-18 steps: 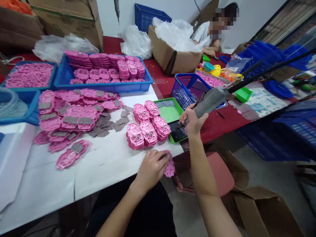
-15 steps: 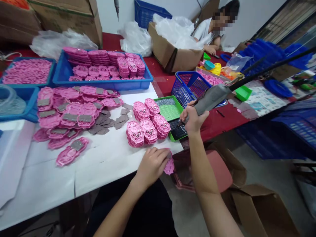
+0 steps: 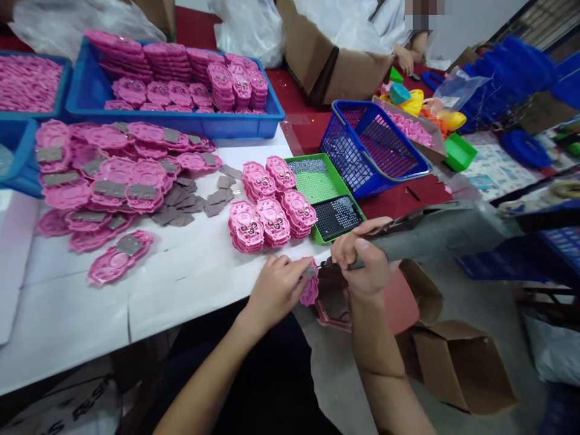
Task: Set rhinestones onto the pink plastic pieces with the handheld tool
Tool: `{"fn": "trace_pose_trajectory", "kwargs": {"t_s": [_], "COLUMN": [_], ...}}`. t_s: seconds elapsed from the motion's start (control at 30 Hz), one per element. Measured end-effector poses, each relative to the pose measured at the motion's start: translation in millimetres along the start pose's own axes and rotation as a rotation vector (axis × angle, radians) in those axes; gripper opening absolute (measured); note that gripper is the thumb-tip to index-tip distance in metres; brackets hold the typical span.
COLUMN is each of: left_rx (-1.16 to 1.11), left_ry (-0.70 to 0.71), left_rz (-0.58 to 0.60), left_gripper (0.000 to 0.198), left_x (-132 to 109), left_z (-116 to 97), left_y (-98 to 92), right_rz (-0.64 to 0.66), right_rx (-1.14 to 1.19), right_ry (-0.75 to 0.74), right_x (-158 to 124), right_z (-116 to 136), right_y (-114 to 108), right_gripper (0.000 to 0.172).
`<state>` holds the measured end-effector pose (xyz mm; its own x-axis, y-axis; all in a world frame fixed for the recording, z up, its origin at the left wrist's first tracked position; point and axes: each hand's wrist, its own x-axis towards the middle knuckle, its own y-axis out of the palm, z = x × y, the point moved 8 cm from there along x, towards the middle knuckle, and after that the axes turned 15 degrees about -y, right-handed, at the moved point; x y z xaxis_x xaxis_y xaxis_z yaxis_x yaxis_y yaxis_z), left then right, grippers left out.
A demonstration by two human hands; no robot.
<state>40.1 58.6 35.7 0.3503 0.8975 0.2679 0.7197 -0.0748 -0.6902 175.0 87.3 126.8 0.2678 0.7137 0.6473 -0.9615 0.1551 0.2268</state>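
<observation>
This is a small assembly workshop for plastic toy parts. A long bench [image 3: 190, 296] carries stacks of identical pink plastic pieces [image 3: 272, 220], more of them filling blue crates [image 3: 181, 124], beside a green tray of screws [image 3: 317, 184]. Cardboard boxes [image 3: 335, 72], plastic bags [image 3: 254, 27] and a co-worker [image 3: 399, 24] seated farther along the bench complete the production-line look.

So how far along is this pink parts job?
Done, it seems: five short stacks with fittings beside the green tray. In hand: left hand holds one pink piece at the table edge, right hand brings the grey driver to it. Left: the pile with grey plates.
</observation>
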Motion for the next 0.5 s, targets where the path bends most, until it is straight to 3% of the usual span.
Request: {"fn": "trace_pose_trajectory", "kwargs": {"t_s": [0.3, 0.5], "left_rx": [0.001, -0.002], "left_ry": [0.041, 0.062], "left_rz": [-0.019, -0.044], "left_gripper": [0.029, 0.017], "left_x": [-2, -3], "left_z": [-3, -6], "left_y": [-5.3, -12.5], "right_rz": [-0.056, -0.061], "right_rx": [0.013, 0.007], "right_ry": [0.054, 0.067], "right_x": [-4, -3], "right_z": [-9, -7], "right_y": [-7, -11], "right_gripper": [0.011, 0.016]}}
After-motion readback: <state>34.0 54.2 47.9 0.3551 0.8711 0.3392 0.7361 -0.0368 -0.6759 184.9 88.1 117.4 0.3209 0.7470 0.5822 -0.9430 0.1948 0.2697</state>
